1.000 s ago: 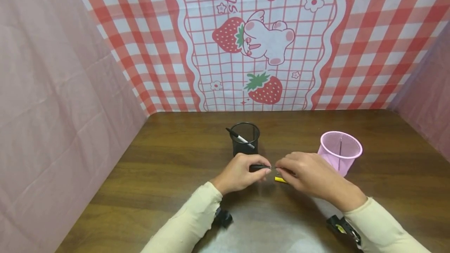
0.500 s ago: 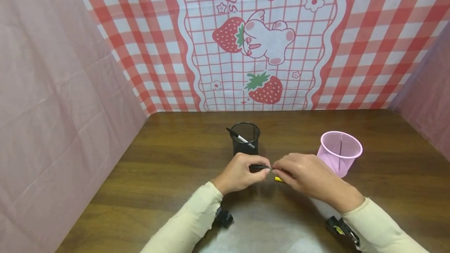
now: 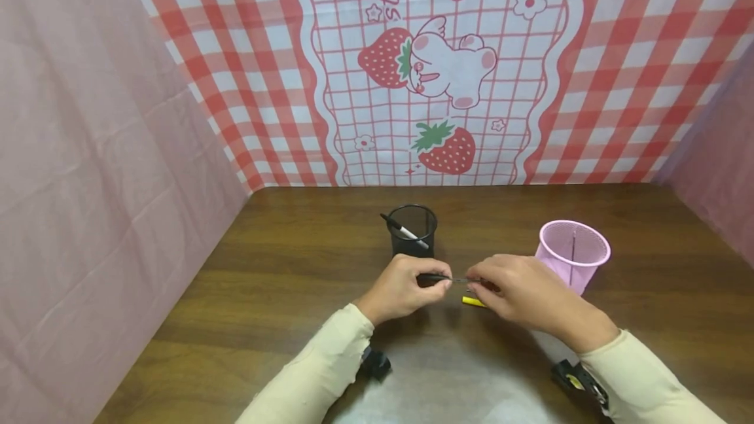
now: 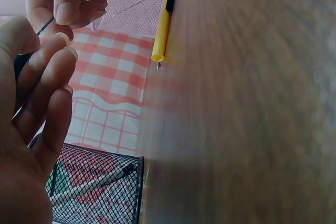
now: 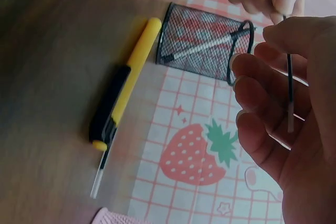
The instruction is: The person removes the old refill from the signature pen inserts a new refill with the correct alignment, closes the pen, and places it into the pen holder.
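Observation:
My left hand [image 3: 406,285] holds a black pen barrel [image 3: 432,277], its fingers wrapped along it. In my right hand [image 3: 518,290], thumb and fingertips pinch a thin ink refill [image 5: 290,85], dark along most of its length with a clear end. The refill spans the small gap between the hands, in line with the barrel. Whether its tip is inside the barrel is hidden by the left fingertips. On the table below the right hand lies a yellow pen [image 5: 137,61] with a black clip; a refill tube sticks out past its clip end, and a metal tip shows at the other.
A black mesh pen cup [image 3: 396,245] stands just behind the left hand, a white-and-black pen [image 3: 406,232] leaning in it. Behind the right hand is a pink mesh cup [image 3: 565,270]. A red checked cloth [image 3: 271,84] hangs at the table's back.
Half a second ago the right hand came left until the fingertips nearly met. Now it has drawn back right, and more of the refill shows between the hands. The left hand has hardly moved.

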Motion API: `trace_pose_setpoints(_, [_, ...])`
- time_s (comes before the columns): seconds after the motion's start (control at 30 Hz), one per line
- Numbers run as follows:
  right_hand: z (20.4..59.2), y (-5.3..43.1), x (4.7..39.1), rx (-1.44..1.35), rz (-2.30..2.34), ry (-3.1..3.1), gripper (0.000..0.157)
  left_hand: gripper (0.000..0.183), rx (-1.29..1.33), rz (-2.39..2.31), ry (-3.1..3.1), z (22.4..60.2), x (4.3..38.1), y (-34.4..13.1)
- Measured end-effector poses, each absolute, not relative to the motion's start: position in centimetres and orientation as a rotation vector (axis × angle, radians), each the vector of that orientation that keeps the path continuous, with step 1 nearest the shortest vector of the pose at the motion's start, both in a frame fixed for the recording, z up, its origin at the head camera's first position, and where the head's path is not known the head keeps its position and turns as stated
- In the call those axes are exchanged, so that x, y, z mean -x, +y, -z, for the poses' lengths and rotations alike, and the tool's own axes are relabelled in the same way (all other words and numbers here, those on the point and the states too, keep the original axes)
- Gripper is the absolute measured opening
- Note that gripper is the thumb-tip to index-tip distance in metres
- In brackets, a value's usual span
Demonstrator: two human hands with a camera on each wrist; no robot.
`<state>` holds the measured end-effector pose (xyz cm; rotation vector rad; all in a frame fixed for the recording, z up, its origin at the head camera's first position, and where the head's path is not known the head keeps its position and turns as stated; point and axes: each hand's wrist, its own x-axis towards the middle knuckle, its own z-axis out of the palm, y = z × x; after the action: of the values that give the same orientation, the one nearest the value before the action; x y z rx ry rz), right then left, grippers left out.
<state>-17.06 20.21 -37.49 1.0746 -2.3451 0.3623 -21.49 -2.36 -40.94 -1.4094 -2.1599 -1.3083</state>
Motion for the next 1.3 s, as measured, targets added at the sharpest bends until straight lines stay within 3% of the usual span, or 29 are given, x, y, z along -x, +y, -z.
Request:
trace_pose_setpoints(0.43, [37.2,21.2,17.2,-1.029,-0.428,-2.394,0.014,0.009,1.336,1.349,-2.138,37.9,19.3,-2.8])
trace_pose_setpoints(0.73, [36.9,21.6,17.3,-0.99,-0.491,-2.443,0.01,0.005,1.295,1.344,-2.175,40.8,21.6,-2.7])
trace_pose_setpoints(1.3, [37.0,21.7,17.3,-1.006,-0.487,-2.424,0.013,0.005,1.305,1.425,-2.233,39.8,20.4,-2.6])
